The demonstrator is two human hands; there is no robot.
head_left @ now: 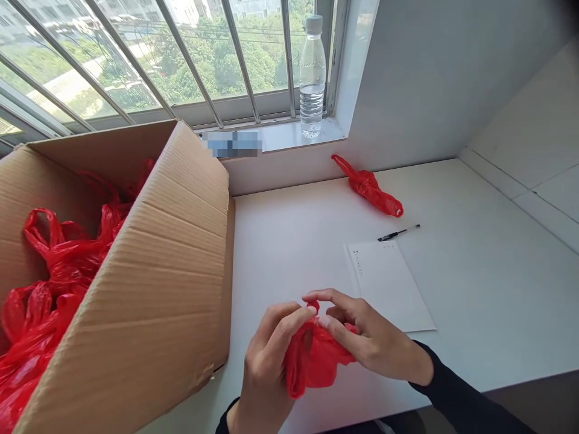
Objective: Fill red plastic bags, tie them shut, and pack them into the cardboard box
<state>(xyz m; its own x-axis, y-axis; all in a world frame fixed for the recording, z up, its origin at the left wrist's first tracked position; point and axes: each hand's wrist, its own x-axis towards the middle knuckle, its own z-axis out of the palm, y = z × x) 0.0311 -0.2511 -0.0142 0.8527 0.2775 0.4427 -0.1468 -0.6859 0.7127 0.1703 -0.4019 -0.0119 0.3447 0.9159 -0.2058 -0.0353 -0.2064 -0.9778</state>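
A red plastic bag point(322, 361) is bunched between my two hands above the front of the white table. My left hand point(271, 355) grips its left side, with thumb and fingers closed near the top. From the right, my right hand point(362, 331) pinches the bag close to a small twisted red tip between the fingertips. The lower part of the bag hangs loose below the fingers. Under and behind my right hand lies a white notepad point(393, 283) with small print along its edges.
A large cardboard box point(181, 253) holding several red plastic bags point(72, 259) stands at the left. Another knotted red bag point(373, 191) lies by the wall, near a black pen point(398, 232). A water bottle point(312, 78) stands on the windowsill point(284, 137) beside the barred window.
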